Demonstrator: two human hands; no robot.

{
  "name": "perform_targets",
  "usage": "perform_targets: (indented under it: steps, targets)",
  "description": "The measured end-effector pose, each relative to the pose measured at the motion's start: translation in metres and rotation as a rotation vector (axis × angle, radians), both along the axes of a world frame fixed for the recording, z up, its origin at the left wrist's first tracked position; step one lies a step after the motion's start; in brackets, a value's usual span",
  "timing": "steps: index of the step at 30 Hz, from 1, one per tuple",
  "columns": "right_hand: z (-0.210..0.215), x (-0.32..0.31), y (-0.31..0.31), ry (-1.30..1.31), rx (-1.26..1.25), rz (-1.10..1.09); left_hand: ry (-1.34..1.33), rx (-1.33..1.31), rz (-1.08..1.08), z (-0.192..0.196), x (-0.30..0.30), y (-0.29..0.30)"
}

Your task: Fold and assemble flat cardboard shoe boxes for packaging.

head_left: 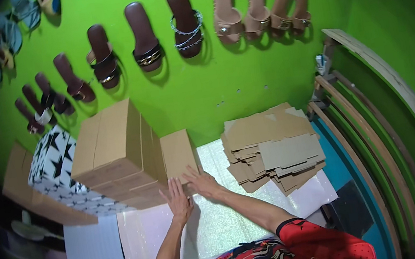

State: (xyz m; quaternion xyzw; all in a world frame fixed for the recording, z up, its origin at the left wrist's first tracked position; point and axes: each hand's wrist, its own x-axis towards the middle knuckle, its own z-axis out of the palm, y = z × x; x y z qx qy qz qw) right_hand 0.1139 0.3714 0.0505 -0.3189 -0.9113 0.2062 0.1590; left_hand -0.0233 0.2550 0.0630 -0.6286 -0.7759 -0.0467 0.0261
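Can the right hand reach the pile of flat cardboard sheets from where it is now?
Probably yes. The right hand rests on the small brown box, and the pile of flat cardboard sheets lies just beside it, with only bare white mat between.

We see a bright green wall (262,67) hung with dark brown sandals (145,34) and tan ones (227,14). Plain brown boxes (113,143) stand beside white boxes with black stars (54,163). The mat (221,218) looks silvery white, perhaps glittery. Our shirt (291,256) is red with a multicoloured print.
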Motion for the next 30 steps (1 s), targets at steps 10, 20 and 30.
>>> perform_targets:
  steps: [10,20,30]
  targets:
    - [0.023,0.139,0.08,-0.304,0.21,-0.512,-0.129,0.094,-0.214,-0.008,0.026,-0.01]
    - [-0.021,0.235,0.06,-0.332,-0.005,-0.698,-0.222,0.036,-0.431,-0.014,0.099,0.031]
    - [-0.007,0.204,-0.063,-0.076,-0.1,-0.574,-0.259,-0.04,-0.534,-0.036,0.124,0.017]
